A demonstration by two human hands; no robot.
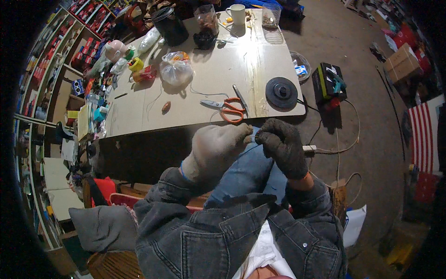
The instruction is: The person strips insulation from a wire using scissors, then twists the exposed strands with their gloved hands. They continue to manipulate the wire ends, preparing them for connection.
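My left hand (214,149), in a pale grey glove, is closed with its fingertips pinched together. My right hand (284,145), in a dark grey glove, is pinched shut close beside it. A thin strand (253,138) runs between the two sets of fingertips, above my knees and just off the table's near edge; whether it is thread or wire I cannot tell. Beyond the hands, orange-handled scissors (231,110) lie on the table, with a slim dark tool (240,98) against them. A small brown lump (166,107) sits further left, near a loose dark thread.
On the table (134,109) are a knotted clear plastic bag (176,72), a black round base (281,92), a black bucket (171,27) and a white mug (237,15). A black box-shaped battery (329,81) and cables are on the floor at right. Packed shelves line the left.
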